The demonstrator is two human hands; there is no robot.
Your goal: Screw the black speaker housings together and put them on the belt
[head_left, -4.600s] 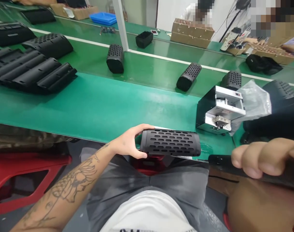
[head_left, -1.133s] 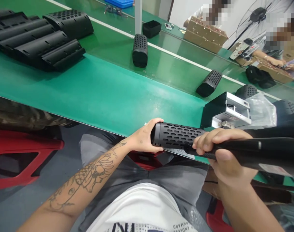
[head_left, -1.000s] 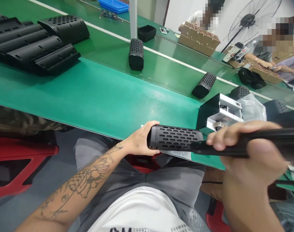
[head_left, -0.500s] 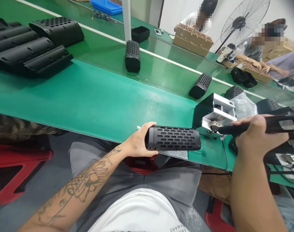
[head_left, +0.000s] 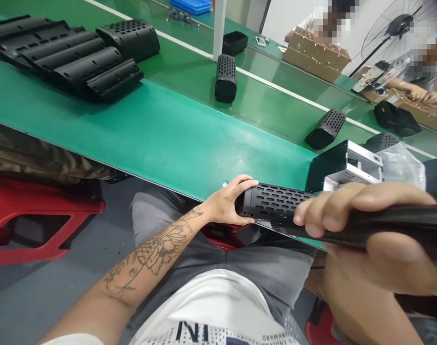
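Observation:
My left hand [head_left: 229, 201] grips the left end of a black speaker housing [head_left: 272, 199] with rows of slots, its thumb below and fingers above. The housing lies at the bench's front edge. My right hand [head_left: 369, 230] is wrapped round a black electric screwdriver [head_left: 405, 227], held close to the camera and slightly blurred. Its fingers overlap the housing's right end in view, and the screwdriver's tip is hidden. Behind the right hand stands a black and white screw feeder [head_left: 342, 165], partly covered.
Black curved housing shells [head_left: 74, 60] are stacked at the left. Upright housings [head_left: 226, 79] stand along the green bench [head_left: 189, 129], near a post [head_left: 218, 28]. A clear plastic bag [head_left: 403, 165] is beside the feeder. Co-workers sit across behind cardboard boxes [head_left: 315, 52]. A red stool [head_left: 78, 215] is at left.
My right hand has brought the screwdriver from the feeder leftward and nearer the camera, over the housing's right end. My left hand still holds the housing. The view has turned left.

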